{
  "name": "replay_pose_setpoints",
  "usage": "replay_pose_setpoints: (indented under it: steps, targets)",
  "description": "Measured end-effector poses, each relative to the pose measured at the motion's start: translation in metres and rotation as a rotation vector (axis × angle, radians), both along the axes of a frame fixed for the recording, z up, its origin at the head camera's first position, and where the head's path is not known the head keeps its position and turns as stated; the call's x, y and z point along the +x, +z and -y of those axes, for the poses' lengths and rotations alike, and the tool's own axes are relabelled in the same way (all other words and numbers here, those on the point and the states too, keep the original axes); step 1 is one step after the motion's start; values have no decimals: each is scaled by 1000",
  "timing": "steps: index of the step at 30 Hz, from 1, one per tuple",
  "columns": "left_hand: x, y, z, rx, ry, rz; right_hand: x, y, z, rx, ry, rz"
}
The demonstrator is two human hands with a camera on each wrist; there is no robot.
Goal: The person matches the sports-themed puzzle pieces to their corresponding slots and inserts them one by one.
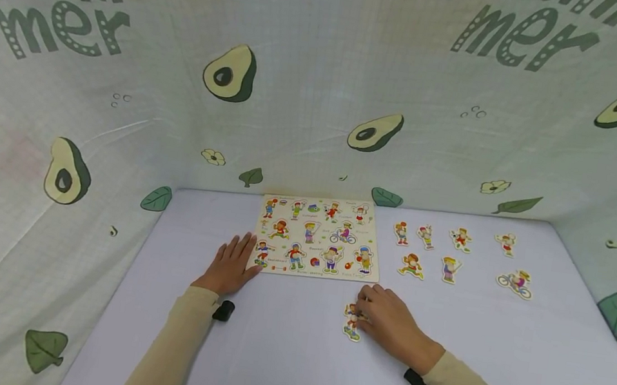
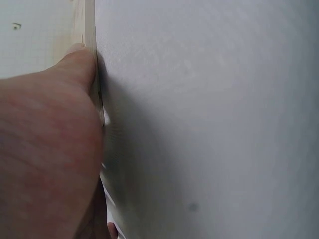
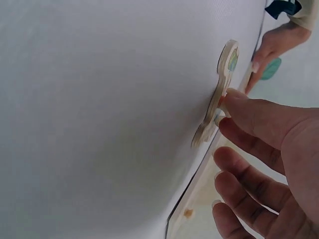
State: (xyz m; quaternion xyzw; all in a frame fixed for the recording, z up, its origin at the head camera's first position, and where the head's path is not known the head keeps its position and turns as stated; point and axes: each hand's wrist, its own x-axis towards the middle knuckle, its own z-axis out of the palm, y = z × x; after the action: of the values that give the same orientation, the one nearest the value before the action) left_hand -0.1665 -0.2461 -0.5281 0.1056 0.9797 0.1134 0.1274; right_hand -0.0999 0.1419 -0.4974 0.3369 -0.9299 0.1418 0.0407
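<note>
A flat wooden puzzle board (image 1: 367, 242) printed with sporting children lies toward the back of the white table. My left hand (image 1: 230, 265) rests at its lower left corner, fingers extended along the left side and thumb by the front edge; the left wrist view shows that thumb against the board's edge (image 2: 90, 25). In front of the board, my right hand (image 1: 393, 324) pinches a skateboarder puzzle piece (image 1: 351, 329) between thumb and index finger. The right wrist view has this piece (image 3: 215, 102) edge-on, its remaining fingers loosely bent. The fingertips partly cover the piece's upper part.
Several loose puzzle pieces lie right of the board in two rows, among them a runner (image 1: 412, 266), a golfer (image 1: 450, 270) and a cyclist (image 1: 515, 283). A curtain (image 1: 299, 87) printed with avocados and leaves hangs behind the table and along its sides.
</note>
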Motion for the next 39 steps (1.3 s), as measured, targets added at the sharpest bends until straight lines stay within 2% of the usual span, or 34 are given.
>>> replay_pose_setpoints:
  steps: [9, 16, 23, 29, 34, 39]
  targets:
    - [1, 1, -2, 9, 10, 3, 1, -4, 8, -7, -6, -53]
    - [0, -2, 0, 23, -7, 11, 0, -2, 11, 5, -33, -75]
    - [-1, -3, 1, 22, -1, 0, -18, 11, 15, -86, -72, -78]
    - [1, -1, -1, 34, 9, 7, -34, 21, 22, -149, -61, -86]
    - [1, -2, 0, 22, 4, -1, -43, 26, 36, -176, -50, -78]
    - [2, 5, -4, 17, 19, 11, -54, 30, 57, -211, -24, -89]
